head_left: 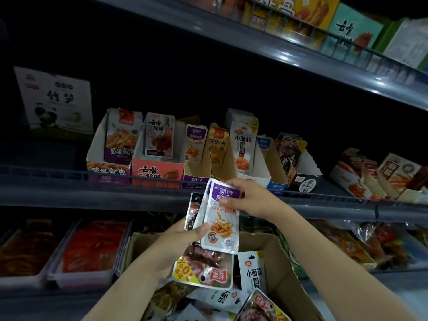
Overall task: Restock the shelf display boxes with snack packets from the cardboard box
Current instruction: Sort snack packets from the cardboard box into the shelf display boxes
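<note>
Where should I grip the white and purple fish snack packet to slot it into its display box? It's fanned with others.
By its purple top edge, from the right, as the right hand does: the white and purple fish snack packet stands upright, frontmost, its lower left pinned under the left hand thumb.

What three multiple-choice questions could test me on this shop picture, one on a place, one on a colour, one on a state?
1. Where is the cardboard box?
A. On the top shelf
B. Below the hands, before the shelf
C. Behind the panda box

2. What colour is the top band of the front packet?
A. Purple
B. Green
C. Black

3. What are the hands doing?
A. Both hang idle
B. Only one holds packets
C. Both hold packets

Answers: 1 B, the box sits open under the arms. 2 A, its band is purple. 3 C, the left hand holds the packets from below and the right hand pinches the top.
</note>
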